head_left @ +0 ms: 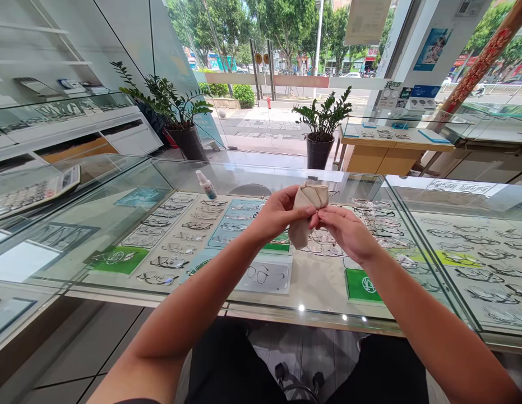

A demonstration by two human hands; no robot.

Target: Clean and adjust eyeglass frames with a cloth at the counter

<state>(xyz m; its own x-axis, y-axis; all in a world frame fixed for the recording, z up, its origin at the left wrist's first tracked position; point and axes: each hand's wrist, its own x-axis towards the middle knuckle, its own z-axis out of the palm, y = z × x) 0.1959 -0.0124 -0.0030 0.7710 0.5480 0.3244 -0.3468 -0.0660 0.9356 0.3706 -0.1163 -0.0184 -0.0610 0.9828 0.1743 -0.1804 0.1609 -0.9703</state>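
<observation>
1. Cloth (299, 233): up in your hands above the counter (315, 286), bunched, one end hanging down. What looks like a pair of thin-rimmed glasses (312, 195) sits against it, mostly hidden by cloth and fingers.
2. Progress, my read: mid-handling. Done: cloth and glasses are both in hand and touching. Left: neither is set down yet. Can't tell how clean the lenses are.
3. Your left hand (281, 212): at the cloth's left side, fingers curled closed, thumb laid across its front. It has hold of the cloth.
4. Your right hand (347, 230): at the cloth's right edge, thumb and fingertips closed in a pinch, seemingly on the glasses. Exact contact is too small to confirm.
5. Bottle (206, 185): upright on the counter, left of the cloth, well apart from it.
6. Frames (197, 225): rows under the counter glass, below the cloth and to both sides.
</observation>
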